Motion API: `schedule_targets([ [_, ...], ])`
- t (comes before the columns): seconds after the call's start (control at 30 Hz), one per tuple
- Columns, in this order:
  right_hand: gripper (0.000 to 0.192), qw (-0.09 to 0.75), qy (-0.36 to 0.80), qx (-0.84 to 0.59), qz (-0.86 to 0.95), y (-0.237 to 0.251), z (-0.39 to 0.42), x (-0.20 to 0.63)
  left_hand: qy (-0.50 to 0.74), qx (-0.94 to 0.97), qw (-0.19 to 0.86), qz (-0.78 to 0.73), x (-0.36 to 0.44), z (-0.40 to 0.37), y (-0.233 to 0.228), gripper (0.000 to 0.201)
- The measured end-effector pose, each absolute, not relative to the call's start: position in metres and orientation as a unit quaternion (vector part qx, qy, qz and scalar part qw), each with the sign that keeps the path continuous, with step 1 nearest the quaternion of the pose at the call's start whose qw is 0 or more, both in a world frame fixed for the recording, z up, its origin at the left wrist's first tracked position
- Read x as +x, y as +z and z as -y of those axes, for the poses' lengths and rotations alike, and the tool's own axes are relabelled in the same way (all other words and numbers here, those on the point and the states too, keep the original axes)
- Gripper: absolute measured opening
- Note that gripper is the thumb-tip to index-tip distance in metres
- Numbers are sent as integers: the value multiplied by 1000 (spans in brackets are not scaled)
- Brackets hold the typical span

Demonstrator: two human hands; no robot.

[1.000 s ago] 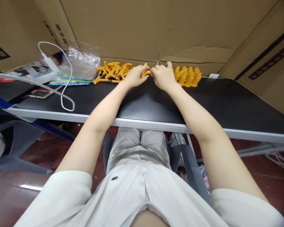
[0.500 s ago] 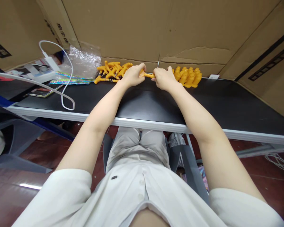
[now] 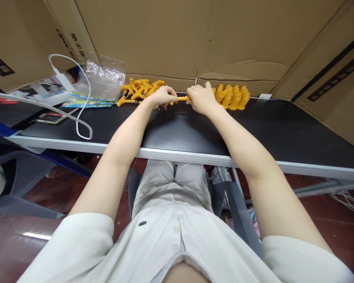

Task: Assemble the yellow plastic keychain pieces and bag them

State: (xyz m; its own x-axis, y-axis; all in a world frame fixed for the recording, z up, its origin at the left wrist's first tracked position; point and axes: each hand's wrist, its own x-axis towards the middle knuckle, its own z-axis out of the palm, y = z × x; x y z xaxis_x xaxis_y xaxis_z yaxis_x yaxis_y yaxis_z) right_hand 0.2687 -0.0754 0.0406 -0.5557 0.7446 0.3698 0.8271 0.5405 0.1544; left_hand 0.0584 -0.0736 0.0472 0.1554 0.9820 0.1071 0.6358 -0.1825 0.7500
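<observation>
A thin orange plastic rod (image 3: 182, 98) spans the gap between my hands above the black table. My right hand (image 3: 201, 98) is closed around its right end, thumb and fingertips together. My left hand (image 3: 163, 96) has its fingers closed at the left end, where a small orange tip shows beneath the thumb; the rest is covered by the hand. Just left of that hand lies a heap of branched orange pieces (image 3: 138, 89), with small dark chain-like parts among them. Beyond my right hand, several stubby orange pieces (image 3: 235, 97) stand upright in close rows.
A cardboard wall (image 3: 165, 35) closes off the table's back. On the left are crumpled clear plastic (image 3: 104, 76), colourful packets (image 3: 88, 99), a phone (image 3: 54, 116) and a looping white cable (image 3: 91, 92). A small white tag (image 3: 264, 96) lies at the back right. The table's pale metal edge (image 3: 185, 156) is in front.
My left hand has shifted a little left and turned, its fingers loosening somewhat. My right hand has moved slightly left with the rod.
</observation>
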Motion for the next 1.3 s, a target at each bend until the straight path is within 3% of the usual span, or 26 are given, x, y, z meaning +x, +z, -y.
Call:
schedule_targets([
  [0.23,45,143,-52,-491,858,37,66,282,338,799,20,-497,60,58,29,38],
  [0.63,41,136,-69,-482,863,45,66,284,333,810,13,-483,62,62,28,43],
  [0.93,39,123,-173,-477,853,52,80,278,364,772,93,-512,69,54,26,27],
  [1.17,56,118,-198,-478,848,59,91,270,311,694,324,-563,70,73,46,31],
  [1.3,65,143,-228,-463,844,59,94,267,254,707,368,-548,69,82,53,29],
])
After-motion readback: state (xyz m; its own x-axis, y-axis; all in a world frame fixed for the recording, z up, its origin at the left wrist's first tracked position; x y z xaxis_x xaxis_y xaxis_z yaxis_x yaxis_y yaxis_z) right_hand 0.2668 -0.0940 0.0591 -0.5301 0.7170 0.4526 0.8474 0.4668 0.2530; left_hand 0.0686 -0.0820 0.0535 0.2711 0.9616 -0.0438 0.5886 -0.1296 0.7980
